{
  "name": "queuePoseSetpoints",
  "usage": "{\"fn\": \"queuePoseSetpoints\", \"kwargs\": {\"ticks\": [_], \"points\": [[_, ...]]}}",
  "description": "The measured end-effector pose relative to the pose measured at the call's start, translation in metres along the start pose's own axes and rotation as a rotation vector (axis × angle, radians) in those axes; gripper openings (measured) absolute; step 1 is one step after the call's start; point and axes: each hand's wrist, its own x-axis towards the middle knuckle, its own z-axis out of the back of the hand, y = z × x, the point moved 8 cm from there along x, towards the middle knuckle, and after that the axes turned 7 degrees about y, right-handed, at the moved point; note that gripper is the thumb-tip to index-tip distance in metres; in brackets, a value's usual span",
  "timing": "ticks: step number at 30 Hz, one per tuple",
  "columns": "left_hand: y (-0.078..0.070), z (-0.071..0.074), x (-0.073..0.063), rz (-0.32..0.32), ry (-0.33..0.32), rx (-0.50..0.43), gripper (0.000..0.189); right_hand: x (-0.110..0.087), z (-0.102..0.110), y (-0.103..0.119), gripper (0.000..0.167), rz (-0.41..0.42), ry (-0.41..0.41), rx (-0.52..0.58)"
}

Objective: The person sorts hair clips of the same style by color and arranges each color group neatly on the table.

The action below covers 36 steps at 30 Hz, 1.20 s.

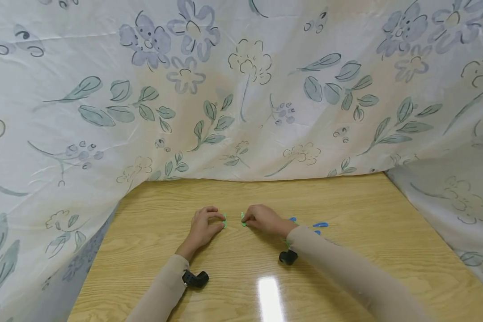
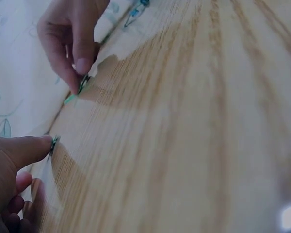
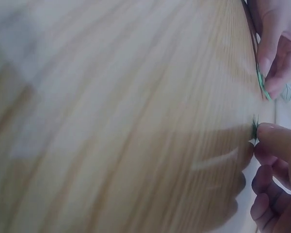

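Nearest, a bright reflection (image 1: 270,298) is showing on the table (image 1: 225,295), nearer than the left clip (image 3: 263,85) and to its right. The left sleeve (image 1: 163,286) is reaching in from the near left of that clip, the right sleeve (image 1: 346,270) from the near right. Each is carrying a black camera at the wrist: the left camera (image 1: 196,279) is sitting on the near side of the left clip, the right camera (image 1: 288,257) farther to its right.

The left hand (image 1: 203,228) is lying just left of the left clip. Its thumb and index finger are bending, tips a little apart, and are holding the small green clip between them at the table surface.

The right hand (image 1: 263,219) is working to the right of the left clip, thumb and finger closing in a pinch on the right clip (image 2: 69,99), also green. The two hands are standing near each other, not touching.

Three blue clips (image 1: 320,224) are lying well right of the left clip, beyond the right hand. Farthest, a flowered cloth (image 1: 245,134) is hanging behind the left clip.
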Motion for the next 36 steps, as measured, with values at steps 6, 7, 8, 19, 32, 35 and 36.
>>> {"fn": "queuePoseSetpoints", "kwargs": {"ticks": [6, 7, 8, 19, 32, 35, 36], "points": [[0.0, 0.0, -0.001, 0.009, 0.004, -0.003, 0.012, 0.009, -0.005, 0.007, 0.009, -0.005, -0.032, 0.021], [0.001, -0.001, 0.0, 0.011, 0.006, -0.003, 0.012, 0.01, -0.006, 0.009, 0.009, -0.001, -0.034, 0.027], [0.001, -0.001, 0.0, 0.014, 0.008, -0.004, 0.013, 0.012, -0.007, 0.01, 0.009, 0.003, -0.034, 0.032], [0.0, 0.0, 0.0, -0.004, 0.009, -0.005, 0.013, 0.021, -0.012, 0.019, 0.01, 0.006, -0.02, 0.098], [0.0, 0.002, 0.002, 0.0, 0.015, -0.009, 0.013, 0.026, -0.011, 0.023, 0.011, -0.014, -0.024, 0.092], [-0.001, 0.003, 0.003, -0.001, 0.016, -0.012, 0.012, 0.026, -0.011, 0.023, 0.012, -0.022, -0.026, 0.097], [-0.001, 0.003, 0.003, -0.002, 0.016, -0.013, 0.012, 0.026, -0.011, 0.023, 0.012, -0.024, -0.027, 0.1]]}}
